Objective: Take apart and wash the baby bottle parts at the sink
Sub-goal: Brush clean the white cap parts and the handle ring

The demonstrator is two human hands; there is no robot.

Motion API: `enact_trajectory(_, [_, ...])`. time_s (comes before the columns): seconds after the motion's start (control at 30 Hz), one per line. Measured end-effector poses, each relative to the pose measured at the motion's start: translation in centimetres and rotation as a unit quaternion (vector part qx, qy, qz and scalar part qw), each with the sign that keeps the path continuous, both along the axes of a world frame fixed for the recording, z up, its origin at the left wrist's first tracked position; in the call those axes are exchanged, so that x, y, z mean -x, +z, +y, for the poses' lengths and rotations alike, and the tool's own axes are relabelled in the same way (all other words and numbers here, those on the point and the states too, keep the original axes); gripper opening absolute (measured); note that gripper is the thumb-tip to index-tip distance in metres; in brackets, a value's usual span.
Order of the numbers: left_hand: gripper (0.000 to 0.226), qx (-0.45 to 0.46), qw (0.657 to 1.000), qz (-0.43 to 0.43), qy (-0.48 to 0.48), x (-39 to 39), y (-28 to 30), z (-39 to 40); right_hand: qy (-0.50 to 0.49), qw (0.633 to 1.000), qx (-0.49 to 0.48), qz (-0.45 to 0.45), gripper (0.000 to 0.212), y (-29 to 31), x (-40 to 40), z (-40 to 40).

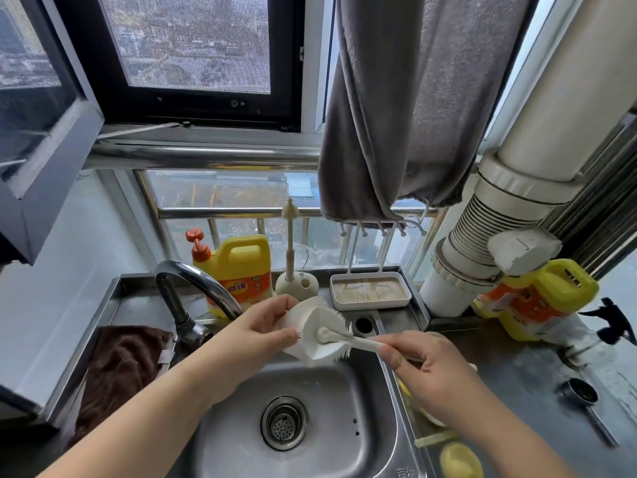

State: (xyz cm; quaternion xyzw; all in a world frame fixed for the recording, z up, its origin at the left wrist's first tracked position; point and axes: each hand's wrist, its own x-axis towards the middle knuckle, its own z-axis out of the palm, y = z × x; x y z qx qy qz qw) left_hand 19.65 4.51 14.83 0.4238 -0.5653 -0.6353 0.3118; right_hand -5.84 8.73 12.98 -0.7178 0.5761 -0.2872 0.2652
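Scrubbing now over the sink (344, 439), near its back edge: left hand (256, 327) grips the white bottle part (300, 313), right hand (425, 362) pinches the brush (331, 336) handle; light, wet, probably slippery, best held by its rim

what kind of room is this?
Likely a small home kitchen, high up: a steel sink with faucet, yellow dish soap on the ledge, and a window over city rooftops.

Over the sink (348, 443), the left hand (256, 331) holds a white bottle part (298, 313); the right hand (425, 365) grips a brush (329, 336) against it.
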Motion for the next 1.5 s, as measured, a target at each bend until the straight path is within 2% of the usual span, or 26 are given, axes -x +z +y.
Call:
enact_trajectory(0.17, [0.019,0.048,0.999,0.02,-0.008,-0.8,-0.4,0.4,-0.001,1.0,-0.002,0.026,0.028,0.3,1.3,0.3])
enact_trajectory(0.27, [0.016,0.059,0.997,0.029,-0.032,-1.4,-0.7,0.5,-0.043,0.999,0.005,-0.012,0.022,1.0,1.6,-0.3])
enact_trajectory(0.33, [0.019,0.066,0.996,0.045,-0.036,-1.4,-0.7,0.4,-0.024,0.999,0.009,-0.033,0.02,1.4,0.6,-0.8])
enact_trajectory(0.47, [0.032,0.05,0.994,0.097,-0.03,-2.0,-0.6,0.5,0.035,0.998,0.042,0.024,0.029,1.3,0.1,-0.3])
enact_trajectory(0.6, [0.033,0.033,0.991,0.125,-0.031,-2.5,-0.7,0.7,-0.013,0.999,0.026,-0.015,0.03,1.3,1.5,-0.6])
enact_trajectory(0.67, [0.035,0.008,0.987,0.152,-0.043,-2.1,-0.7,0.7,0.002,0.999,0.032,-0.043,0.035,1.4,0.3,-1.0])
enact_trajectory(0.8, [0.041,-0.047,0.974,0.219,-0.04,-2.2,-0.5,0.6,0.051,0.998,0.024,-0.018,0.03,1.1,-0.9,-0.3])
enact_trajectory(0.9, [0.038,-0.056,0.975,0.215,-0.02,-2.6,-0.5,0.6,-0.002,1.0,0.001,-0.025,0.024,1.2,1.0,0.0])
enact_trajectory(1.0, [0.034,-0.036,0.978,0.2,-0.044,-1.8,-0.7,0.8,-0.036,0.997,-0.012,-0.065,0.01,1.7,0.6,-0.5])
enact_trajectory(1.13, [0.036,-0.04,0.978,0.197,-0.052,-1.7,-0.7,0.7,0.019,0.999,-0.024,-0.025,0.03,1.8,-0.4,0.2])
enact_trajectory(1.2, [0.034,-0.043,0.98,0.191,-0.047,-2.4,-0.6,0.5,-0.003,0.999,-0.037,-0.027,0.036,1.9,0.4,0.4])
enact_trajectory(1.3, [0.031,-0.044,0.978,0.198,-0.057,-2.5,-0.4,0.2,-0.065,0.994,-0.054,-0.062,0.027,1.9,1.1,0.1])
enact_trajectory(1.4, [0.034,-0.057,0.971,0.22,-0.071,-2.2,-0.5,0.0,-0.05,0.995,-0.04,-0.071,0.035,1.9,0.4,0.2])
enact_trajectory(1.5, [0.047,-0.098,0.969,0.207,-0.088,-1.9,-0.6,0.0,-0.029,0.996,-0.041,-0.069,0.035,2.1,-0.3,0.4])
